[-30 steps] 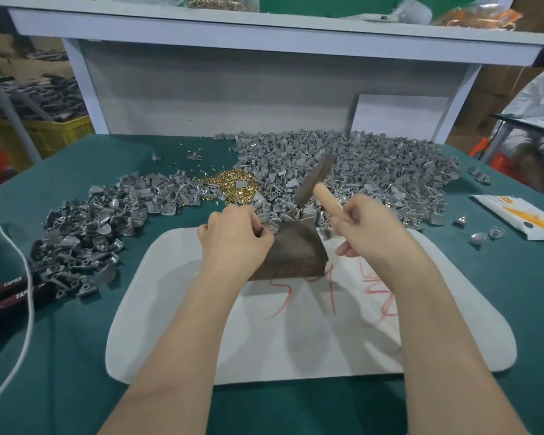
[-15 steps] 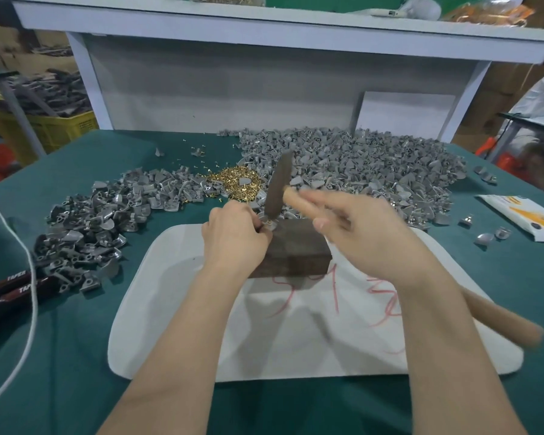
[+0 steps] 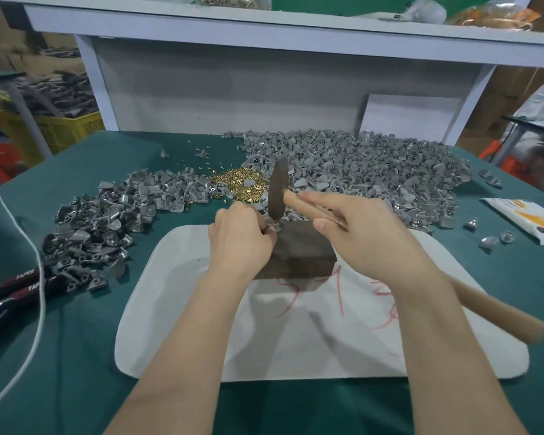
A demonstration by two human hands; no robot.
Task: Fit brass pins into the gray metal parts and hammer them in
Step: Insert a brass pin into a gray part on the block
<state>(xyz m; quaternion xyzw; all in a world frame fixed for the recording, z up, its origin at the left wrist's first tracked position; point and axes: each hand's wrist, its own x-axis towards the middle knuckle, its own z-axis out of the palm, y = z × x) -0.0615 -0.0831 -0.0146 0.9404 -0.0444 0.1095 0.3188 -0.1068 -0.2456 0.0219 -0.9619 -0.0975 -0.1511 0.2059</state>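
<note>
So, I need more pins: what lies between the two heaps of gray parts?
Head view: a small heap of brass pins, between the left heap and the larger right heap.

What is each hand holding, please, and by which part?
Right hand grips the hammer by its handle, near the head; left hand pinches a gray part by its edge, on the block.

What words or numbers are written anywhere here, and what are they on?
"TAPE": white letters on the black-and-red tool handles; the ending is unclear.
Red scribbles on the white board: not readable.
White-and-orange packet: print too blurred to read.
</note>
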